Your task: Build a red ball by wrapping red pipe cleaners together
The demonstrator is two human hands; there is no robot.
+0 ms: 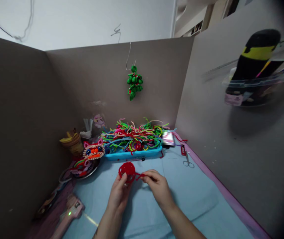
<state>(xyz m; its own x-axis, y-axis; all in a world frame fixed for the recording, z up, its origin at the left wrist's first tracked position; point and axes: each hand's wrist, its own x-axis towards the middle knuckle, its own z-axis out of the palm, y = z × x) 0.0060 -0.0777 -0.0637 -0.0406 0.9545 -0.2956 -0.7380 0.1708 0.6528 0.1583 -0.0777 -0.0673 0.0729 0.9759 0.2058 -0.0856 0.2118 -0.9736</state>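
My left hand (121,189) grips a rounded red piece (127,168) that looks made of fuzzy pipe cleaner, with the thumb pressed on its near face. From its right side a short red strand (138,176) runs across to my right hand (155,181), whose thumb and fingertips pinch its end. Both hands are just above the blue cloth (147,212). Beyond them stands a blue tray (134,154) heaped with many-coloured pipe cleaners (132,132). The fingers hide the underside of the red piece.
To the left are an animal-face craft (94,152), a metal bowl (89,173) of colourful pieces and a pink glue gun (73,209) with a green light. Small scissors (188,162) lie at right. A green ornament (134,81) hangs on the back panel; a holder (253,83) is on the right panel.
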